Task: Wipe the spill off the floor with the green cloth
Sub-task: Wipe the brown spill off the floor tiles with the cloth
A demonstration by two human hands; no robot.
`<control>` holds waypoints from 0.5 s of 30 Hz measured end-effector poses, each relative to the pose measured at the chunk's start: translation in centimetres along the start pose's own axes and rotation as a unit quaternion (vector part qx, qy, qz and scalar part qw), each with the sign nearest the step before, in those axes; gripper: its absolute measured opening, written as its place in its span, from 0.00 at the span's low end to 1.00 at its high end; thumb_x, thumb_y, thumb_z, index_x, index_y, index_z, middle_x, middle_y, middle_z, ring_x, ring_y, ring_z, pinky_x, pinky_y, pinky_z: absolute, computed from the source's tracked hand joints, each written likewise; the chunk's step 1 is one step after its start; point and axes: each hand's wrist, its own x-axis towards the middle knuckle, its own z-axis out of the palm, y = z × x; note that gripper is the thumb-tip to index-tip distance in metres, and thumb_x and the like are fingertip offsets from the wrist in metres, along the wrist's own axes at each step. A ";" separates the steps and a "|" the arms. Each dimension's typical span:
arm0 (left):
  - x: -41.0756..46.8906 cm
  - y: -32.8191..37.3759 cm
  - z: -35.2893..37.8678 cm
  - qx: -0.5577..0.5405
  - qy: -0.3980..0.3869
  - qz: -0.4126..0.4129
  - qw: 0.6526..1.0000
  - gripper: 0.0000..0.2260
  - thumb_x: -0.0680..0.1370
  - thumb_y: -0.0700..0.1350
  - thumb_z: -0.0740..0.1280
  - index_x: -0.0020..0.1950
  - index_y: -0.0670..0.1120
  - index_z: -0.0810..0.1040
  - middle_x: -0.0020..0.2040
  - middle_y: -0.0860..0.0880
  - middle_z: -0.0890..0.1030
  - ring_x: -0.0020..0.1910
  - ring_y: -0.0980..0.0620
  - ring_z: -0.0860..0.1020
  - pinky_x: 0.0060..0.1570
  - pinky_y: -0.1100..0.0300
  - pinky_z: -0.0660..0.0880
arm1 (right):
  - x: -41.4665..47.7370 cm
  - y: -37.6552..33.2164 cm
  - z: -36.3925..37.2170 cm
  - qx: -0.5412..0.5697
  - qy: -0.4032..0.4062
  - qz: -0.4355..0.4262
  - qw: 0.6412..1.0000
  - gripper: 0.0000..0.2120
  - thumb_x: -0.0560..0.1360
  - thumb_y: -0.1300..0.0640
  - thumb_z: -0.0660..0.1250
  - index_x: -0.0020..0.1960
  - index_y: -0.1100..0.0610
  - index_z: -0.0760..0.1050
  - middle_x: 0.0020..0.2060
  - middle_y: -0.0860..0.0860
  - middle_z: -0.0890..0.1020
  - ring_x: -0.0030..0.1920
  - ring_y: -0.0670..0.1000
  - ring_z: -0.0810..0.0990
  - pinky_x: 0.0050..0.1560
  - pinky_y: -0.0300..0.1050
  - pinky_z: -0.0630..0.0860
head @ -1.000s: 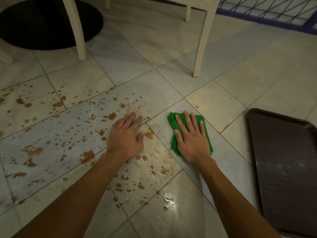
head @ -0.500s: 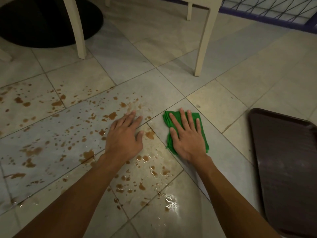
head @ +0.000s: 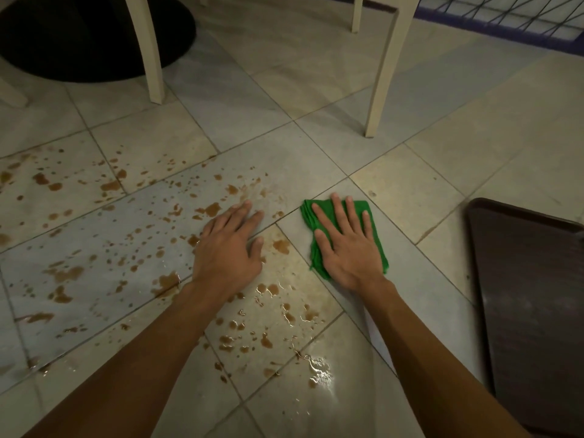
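A folded green cloth [head: 308, 213] lies flat on the tiled floor, right of centre. My right hand [head: 346, 245] presses down on it with straight, spread fingers and covers most of it. My left hand [head: 229, 248] rests flat on the floor just left of the cloth, fingers straight, among the drops. The spill [head: 104, 257] is a wide scatter of brown drops and wet patches across the tiles, from the far left to the gap between my forearms. A shiny puddle [head: 319, 371] glistens near the bottom centre.
A dark brown tray [head: 534, 311] lies on the floor at the right. Two cream chair legs [head: 384, 80] stand beyond my hands, and a black round base [head: 79, 36] sits at the top left. A purple-edged grid panel [head: 505, 17] runs along the top right.
My right hand has slid the green cloth a little to the left, toward the spill. My left hand has stayed where it was.
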 end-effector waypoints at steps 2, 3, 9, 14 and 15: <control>0.0 0.3 0.1 -0.002 0.004 -0.004 1.000 0.28 0.81 0.57 0.54 0.82 0.55 0.64 0.83 0.53 0.61 0.81 0.50 0.59 0.78 0.47 0.55 | 0.6 -1.8 0.2 0.000 -0.006 0.001 1.000 0.29 0.87 0.37 0.35 0.87 0.39 0.39 0.87 0.49 0.35 0.85 0.54 0.29 0.86 0.64 0.37; -0.1 0.4 0.1 0.000 0.006 -0.004 1.000 0.28 0.81 0.57 0.54 0.82 0.55 0.64 0.83 0.53 0.61 0.81 0.49 0.59 0.78 0.47 0.56 | 0.4 -2.5 0.3 -0.001 -0.009 -0.017 1.000 0.29 0.87 0.37 0.35 0.87 0.39 0.39 0.87 0.49 0.35 0.85 0.54 0.29 0.86 0.64 0.36; 0.1 0.1 -0.2 0.004 -0.003 0.008 1.000 0.28 0.81 0.58 0.53 0.82 0.55 0.62 0.83 0.53 0.60 0.81 0.50 0.58 0.78 0.49 0.54 | -3.8 -0.6 0.1 -0.001 -0.017 -0.113 0.993 0.29 0.88 0.37 0.36 0.88 0.39 0.41 0.88 0.46 0.38 0.86 0.50 0.31 0.86 0.62 0.36; -0.3 0.2 0.2 0.004 0.001 -0.002 1.000 0.26 0.83 0.56 0.55 0.82 0.54 0.63 0.83 0.52 0.60 0.81 0.49 0.58 0.78 0.48 0.54 | -2.0 -0.6 0.4 0.007 0.009 0.007 1.000 0.28 0.88 0.37 0.36 0.87 0.39 0.39 0.87 0.47 0.35 0.86 0.52 0.30 0.86 0.63 0.38; -0.4 0.3 0.2 0.001 0.001 -0.004 1.000 0.26 0.83 0.56 0.55 0.82 0.54 0.63 0.83 0.52 0.60 0.81 0.49 0.58 0.78 0.48 0.55 | -1.6 -1.5 0.5 0.008 0.005 0.019 1.000 0.29 0.87 0.37 0.36 0.87 0.39 0.38 0.87 0.48 0.34 0.85 0.53 0.29 0.86 0.64 0.38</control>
